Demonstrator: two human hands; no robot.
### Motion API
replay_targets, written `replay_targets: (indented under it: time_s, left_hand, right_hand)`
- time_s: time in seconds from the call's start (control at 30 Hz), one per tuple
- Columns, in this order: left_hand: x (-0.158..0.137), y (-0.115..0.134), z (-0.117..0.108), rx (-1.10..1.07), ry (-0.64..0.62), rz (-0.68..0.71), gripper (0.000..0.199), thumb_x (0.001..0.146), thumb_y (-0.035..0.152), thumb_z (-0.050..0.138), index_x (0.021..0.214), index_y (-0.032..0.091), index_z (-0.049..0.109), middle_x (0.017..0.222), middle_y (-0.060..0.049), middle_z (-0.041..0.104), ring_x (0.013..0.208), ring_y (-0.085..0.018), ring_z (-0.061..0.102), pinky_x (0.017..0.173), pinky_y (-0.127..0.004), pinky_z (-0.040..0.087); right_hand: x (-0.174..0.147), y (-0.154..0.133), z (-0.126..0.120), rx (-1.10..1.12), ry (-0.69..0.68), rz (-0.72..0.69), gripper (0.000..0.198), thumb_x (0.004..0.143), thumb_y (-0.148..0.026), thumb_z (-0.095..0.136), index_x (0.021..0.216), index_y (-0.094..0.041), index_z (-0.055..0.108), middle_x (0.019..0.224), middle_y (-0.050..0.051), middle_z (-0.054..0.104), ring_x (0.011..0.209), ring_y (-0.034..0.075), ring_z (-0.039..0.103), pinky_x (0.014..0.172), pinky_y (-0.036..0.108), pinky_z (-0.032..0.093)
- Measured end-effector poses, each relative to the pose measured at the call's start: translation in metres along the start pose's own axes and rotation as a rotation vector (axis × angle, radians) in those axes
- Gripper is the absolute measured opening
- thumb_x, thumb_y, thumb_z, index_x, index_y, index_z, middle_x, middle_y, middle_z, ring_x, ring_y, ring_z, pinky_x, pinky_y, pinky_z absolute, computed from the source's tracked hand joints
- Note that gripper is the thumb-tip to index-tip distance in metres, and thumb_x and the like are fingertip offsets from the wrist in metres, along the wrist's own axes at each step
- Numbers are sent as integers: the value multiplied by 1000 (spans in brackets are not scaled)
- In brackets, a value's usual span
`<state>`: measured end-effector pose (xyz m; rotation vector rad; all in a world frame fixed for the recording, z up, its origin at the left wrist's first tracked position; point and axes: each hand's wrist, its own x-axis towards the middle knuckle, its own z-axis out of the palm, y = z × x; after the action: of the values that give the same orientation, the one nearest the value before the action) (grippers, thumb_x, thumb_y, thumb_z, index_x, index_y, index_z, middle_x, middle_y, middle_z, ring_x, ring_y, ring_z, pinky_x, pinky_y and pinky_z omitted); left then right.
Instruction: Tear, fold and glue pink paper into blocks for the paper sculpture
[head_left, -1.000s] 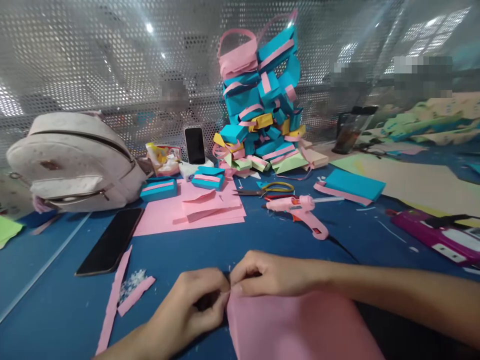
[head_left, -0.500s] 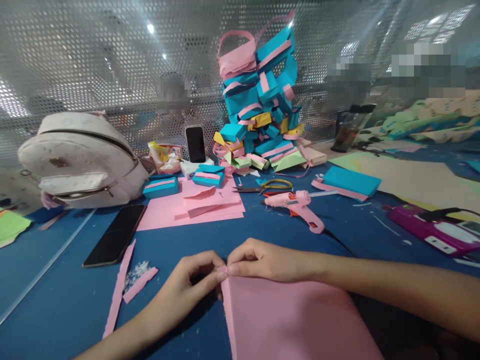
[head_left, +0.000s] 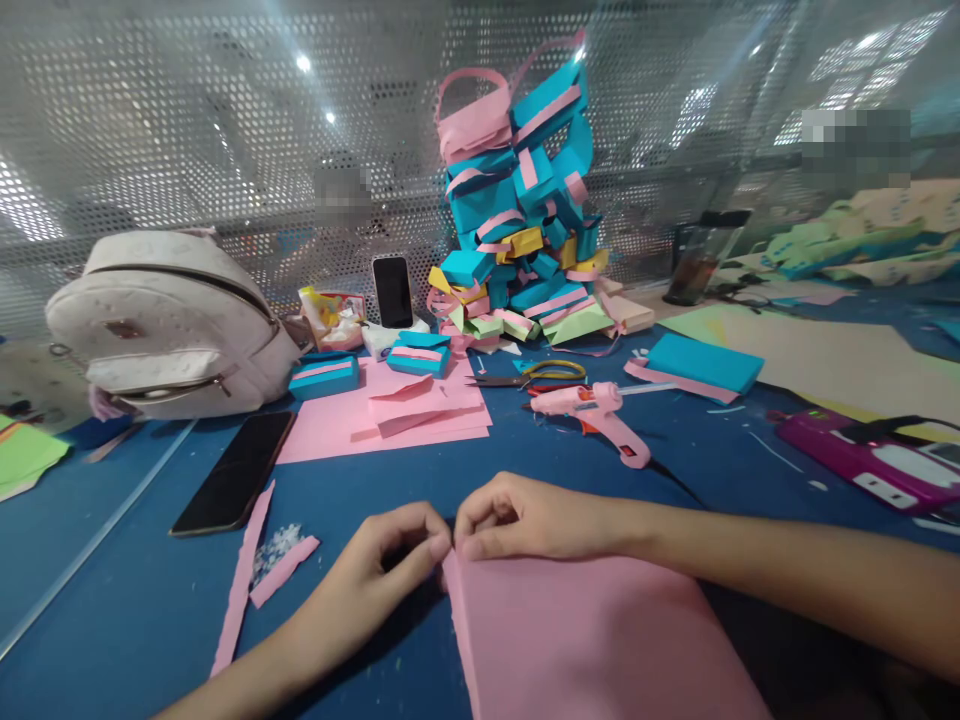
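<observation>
Two bare hands at the far left corner of a folded piece of pink paper (head_left: 585, 640), which lay at the table's near edge, below centre. The left hand (head_left: 390, 565) pinched the corner between thumb and forefinger; the right hand (head_left: 517, 520), thumb on top, gripped the same corner just beside it. The right hand's other fingertips were hidden, and how many layers lay between the fingers could not be told. The lower frame edge cut off the near part of the paper; the right forearm covered much of its far edge, and a shadow dimmed its middle. The left forearm hid the lower end of a pink strip (head_left: 241, 590). A power strip (head_left: 874, 460) ran out of view at right. Contents of the jar (head_left: 701, 270) were indistinct.

The table (head_left: 394, 480) was blue, flecked with small scraps, with a pale line crossing its left side. A glue gun (head_left: 619, 430) lay near scissors (head_left: 499, 381). Behind a tall pile of paper bags (head_left: 484, 205) stood a perforated metal screen (head_left: 300, 120), reflecting bright lights; shapes seen through it were blurred.
</observation>
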<state>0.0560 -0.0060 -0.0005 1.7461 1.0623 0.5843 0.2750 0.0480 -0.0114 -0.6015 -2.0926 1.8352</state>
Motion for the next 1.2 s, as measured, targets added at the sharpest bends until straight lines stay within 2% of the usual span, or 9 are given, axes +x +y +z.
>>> replay_targets:
  time_s: [0.17,0.27,0.43,0.53,0.63,0.73,0.83,1.03,1.2]
  left_hand:
    - [1,1,-2,-131,-84,-50,30,95,42,55,80,15,56,72,3,52,69,-11,45,64,-21,34]
    - [1,2,-1,-176,-71,-65,29,95,41,55,80,15,55,71,3,53,67,-11,46,63,-21,34]
    - [0,2,-1,-119,-19,-46,24,94,34,56,79,15,57,72,1,60,68,-12,52,64,-22,36]
    - [1,3,-2,-182,-56,-78,25,93,38,57,81,16,58,73,1,60,70,-12,53,65,-22,36]
    - [3,2,-4,-258,-128,-133,31,91,45,61,80,16,55,67,3,53,63,-10,46,60,-21,30]
    - [3,-1,-4,-229,-150,-174,38,88,50,63,74,17,50,63,6,40,57,-9,31,54,-23,21]
    - [2,-2,-3,-216,-158,-186,41,86,53,63,72,17,48,63,6,35,58,-9,26,55,-24,18]
    - [3,0,-4,-243,-141,-171,41,81,48,71,68,17,48,59,7,39,57,-8,29,54,-22,20]
    - [2,-2,-5,-223,-88,-141,36,80,43,73,69,16,53,59,6,48,58,-9,36,55,-21,26]
  right_hand:
    - [1,0,0,6,4,35,35,84,-49,68,85,-14,69,68,-4,53,61,8,40,56,21,29]
    - [1,2,1,33,18,39,36,83,-51,69,86,-15,68,69,-3,55,61,8,42,57,21,31]
    - [2,5,1,43,23,54,36,83,-51,69,85,-15,67,69,-3,55,60,8,43,56,22,31]
    - [2,6,1,37,38,39,35,84,-50,69,85,-15,67,70,-3,56,61,8,43,57,22,31]
    - [3,5,1,29,44,33,34,84,-49,69,84,-15,67,71,-3,57,63,9,44,58,21,32]
    - [3,4,1,41,45,53,35,83,-50,69,84,-15,67,70,-3,57,60,8,43,56,21,32]
    - [2,2,1,62,40,57,36,83,-51,69,83,-15,65,68,-4,55,58,7,42,55,20,31]
    - [-1,-3,-3,30,-64,58,34,73,-44,80,83,-16,63,70,-6,52,62,8,44,54,20,30]
    - [-2,-3,-4,15,-70,41,31,74,-42,79,77,-16,62,68,-6,51,63,9,45,55,20,30]
